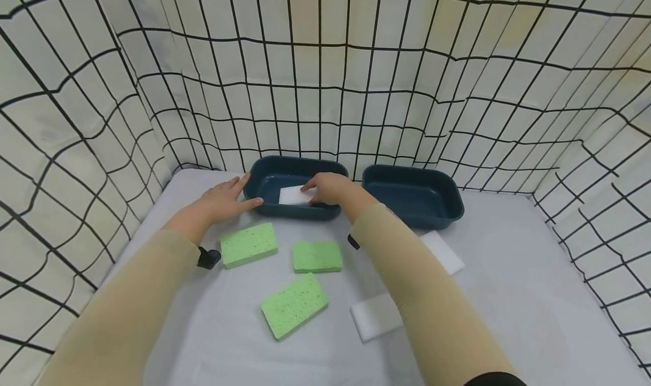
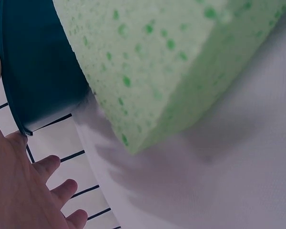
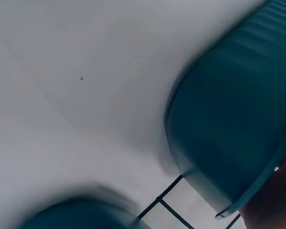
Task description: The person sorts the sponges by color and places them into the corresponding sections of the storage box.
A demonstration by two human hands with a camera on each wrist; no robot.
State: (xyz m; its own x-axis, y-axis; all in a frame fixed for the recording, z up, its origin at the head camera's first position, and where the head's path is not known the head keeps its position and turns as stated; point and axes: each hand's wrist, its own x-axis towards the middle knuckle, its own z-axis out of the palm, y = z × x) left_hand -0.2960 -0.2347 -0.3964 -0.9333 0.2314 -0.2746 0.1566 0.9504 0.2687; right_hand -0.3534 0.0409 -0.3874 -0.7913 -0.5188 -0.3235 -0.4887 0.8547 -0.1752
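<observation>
Fingers on the right: with our right hand (image 1: 333,188) we are pinching a white block (image 1: 292,195) between thumb and fingers.
Pinched block: it is lying low inside the left tub (image 1: 267,183), partly covered by our hand.
Fingers on the left: with our left hand (image 1: 224,202) we are spreading the fingers, thumb and forefinger touching the rim at the tub's left end, the others standing apart outside it.
Left tub: it is standing along the far edge of the counter (image 1: 513,295), toward the far left corner.
Right tub: this second dark teal tub (image 1: 414,199) is standing just beside it, also near the far edge.
Green sponges: one (image 1: 249,244) is lying in front of the left tub, toward the counter's left edge; a second (image 1: 317,256) is lying to its right; a third (image 1: 295,306) is lying tilted, closer to the near edge.
Loose white blocks: one (image 1: 441,251) is lying just in front of the right tub, another (image 1: 376,316) toward the near edge; our right sleeve (image 1: 422,278) is hiding part of both.
Wire mesh: black mesh (image 1: 320,86) is rising behind the far edge and along both side edges.
</observation>
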